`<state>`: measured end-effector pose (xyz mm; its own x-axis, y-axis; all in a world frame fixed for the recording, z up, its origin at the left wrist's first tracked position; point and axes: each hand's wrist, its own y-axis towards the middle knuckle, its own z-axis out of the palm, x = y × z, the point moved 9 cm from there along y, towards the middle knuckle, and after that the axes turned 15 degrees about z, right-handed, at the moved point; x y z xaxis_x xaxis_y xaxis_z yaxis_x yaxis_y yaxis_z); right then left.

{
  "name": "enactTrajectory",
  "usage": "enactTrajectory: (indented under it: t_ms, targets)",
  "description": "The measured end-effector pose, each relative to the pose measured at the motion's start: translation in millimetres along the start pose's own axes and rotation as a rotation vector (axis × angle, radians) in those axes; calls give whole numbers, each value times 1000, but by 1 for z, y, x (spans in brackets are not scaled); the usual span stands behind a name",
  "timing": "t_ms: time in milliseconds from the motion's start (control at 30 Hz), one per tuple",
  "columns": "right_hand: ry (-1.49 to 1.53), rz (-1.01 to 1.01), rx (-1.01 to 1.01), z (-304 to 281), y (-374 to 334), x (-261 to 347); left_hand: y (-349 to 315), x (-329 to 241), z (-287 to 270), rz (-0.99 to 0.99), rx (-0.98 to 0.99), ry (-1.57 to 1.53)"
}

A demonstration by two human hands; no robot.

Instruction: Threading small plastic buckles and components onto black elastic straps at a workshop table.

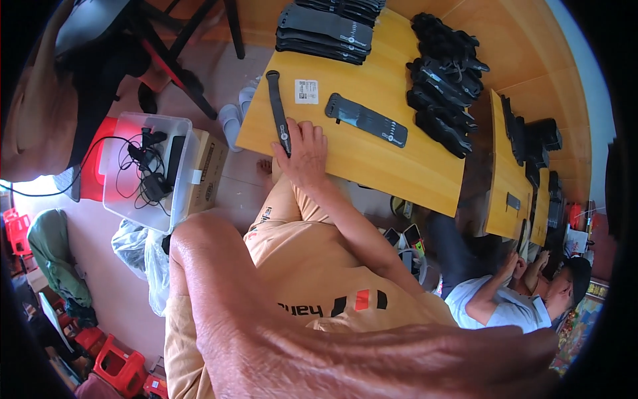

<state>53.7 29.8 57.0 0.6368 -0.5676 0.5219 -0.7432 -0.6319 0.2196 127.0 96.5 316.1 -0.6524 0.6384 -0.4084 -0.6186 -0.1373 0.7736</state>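
My right hand (308, 151) is at the table's near edge, its fingers bent over the lower end of a black strap (276, 100) with a loop at its far end. The thumb shows at the strap's left side, so the strap end sits between thumb and fingers. To the right of this hand a flat dark grey band (367, 120) lies on the table, next to a small white label (306, 92). My left arm is bent close to the camera and crosses the bottom of the picture. My left hand (512, 359) is at its right end, with the fingers hidden.
Stacked black bands (323, 33) stand at the yellow table's (405, 174) far edge, and bundled black straps (444, 86) line its right side. A clear bin (149, 173) with cables stands on the left. A co-worker (498, 299) handles something at another table (508, 179).
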Motion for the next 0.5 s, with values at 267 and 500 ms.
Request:
enactTrajectory:
  t_ms: [267, 500]
  targets:
    - [24, -5, -26, -3, -1, -4, 2, 2, -12, 41, -51, 60]
    - [86, -19, -47, -6, -1, -8, 3, 2, -22, 60, -89, 101]
